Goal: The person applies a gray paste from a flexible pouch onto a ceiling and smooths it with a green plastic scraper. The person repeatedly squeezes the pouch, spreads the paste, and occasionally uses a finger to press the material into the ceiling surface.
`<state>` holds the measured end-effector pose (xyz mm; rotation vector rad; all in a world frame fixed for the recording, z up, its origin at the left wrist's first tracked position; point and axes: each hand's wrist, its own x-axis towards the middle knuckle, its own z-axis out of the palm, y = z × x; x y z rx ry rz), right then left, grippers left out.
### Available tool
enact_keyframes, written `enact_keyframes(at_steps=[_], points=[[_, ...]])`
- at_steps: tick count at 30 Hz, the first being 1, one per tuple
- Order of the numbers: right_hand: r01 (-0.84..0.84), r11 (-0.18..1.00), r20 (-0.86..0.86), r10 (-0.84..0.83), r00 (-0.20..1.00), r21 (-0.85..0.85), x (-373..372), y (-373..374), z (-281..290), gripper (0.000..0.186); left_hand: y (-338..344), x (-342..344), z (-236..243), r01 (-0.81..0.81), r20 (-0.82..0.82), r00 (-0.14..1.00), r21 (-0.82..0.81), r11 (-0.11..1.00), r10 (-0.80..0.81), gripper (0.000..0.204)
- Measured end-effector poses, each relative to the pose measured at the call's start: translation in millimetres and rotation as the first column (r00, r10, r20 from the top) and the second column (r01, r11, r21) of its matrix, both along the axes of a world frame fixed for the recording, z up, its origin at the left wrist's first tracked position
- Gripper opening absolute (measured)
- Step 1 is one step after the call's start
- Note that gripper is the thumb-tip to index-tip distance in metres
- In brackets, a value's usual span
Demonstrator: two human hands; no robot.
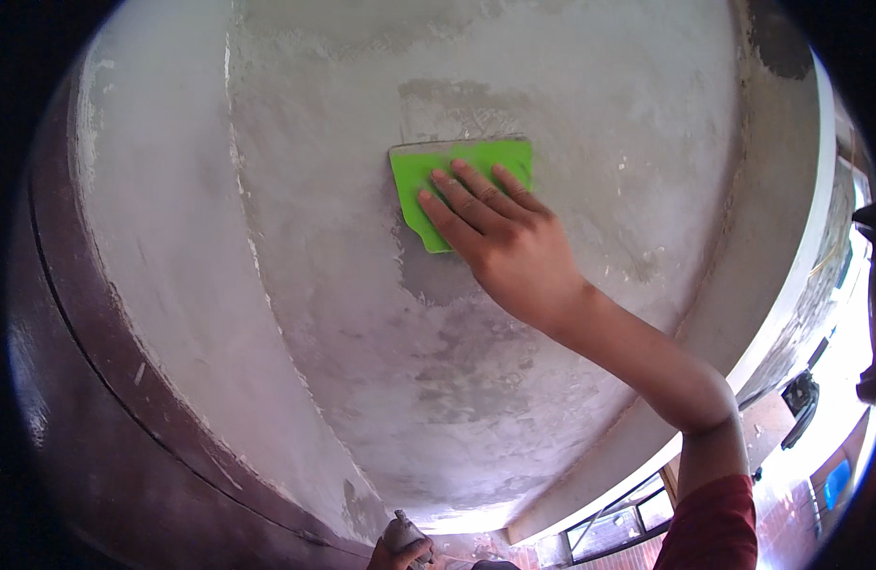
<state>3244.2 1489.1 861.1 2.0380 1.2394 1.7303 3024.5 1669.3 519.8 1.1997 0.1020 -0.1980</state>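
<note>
Your right hand [500, 237] presses a green plastic scraper [436, 176] flat against the grey plastered wall [362, 313], fingers [466, 195] spread straight across its face. Your left hand [400, 549], at the bottom edge, has its fingers curled around a small grey object [400, 532].

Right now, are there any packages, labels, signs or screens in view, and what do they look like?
None that I can make out: no package, label, sign or screen shows.
Right hand: pressed flat on a bright green plastic scraper against the grey plastered wall.
Left hand: at the lower edge, gripping a small grey lump; what it is cannot be told.
</note>
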Motion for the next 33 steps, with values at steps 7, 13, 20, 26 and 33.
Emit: enact_keyframes(at_steps=[7, 13, 20, 26, 33], points=[[0.085, 0.976, -0.043, -0.095, 0.995, -0.200, 14, 4, -82, 0.050, -14, 6, -11, -0.051, 0.010, 0.999, -0.124, 0.991, 0.053, 0.045], [0.046, 0.945, -0.178, -0.109, 0.978, -0.325, -11, -8, -128, 0.051, -14, 1, -20, -0.033, 0.003, 0.999, -0.142, 0.989, 0.034, 0.042], [-0.229, 0.972, -0.478, 0.178, 0.860, -0.051, -61, -22, -69, 0.052, -9, -3, -20, 0.017, 0.050, 0.999, -0.152, 0.988, -0.010, 0.039], [-0.061, 0.997, -0.066, 0.064, 0.996, 0.042, -14, -9, 9, 0.061, -13, 3, -26, -0.037, -0.089, 0.996, -0.083, 0.996, 0.030, 0.041], [0.144, 0.978, -0.031, -0.150, 0.988, -0.148, 14, 3, -59, 0.055, -16, 8, -29, 0.021, -0.019, 1.000, -0.099, 0.995, -0.023, 0.040]])
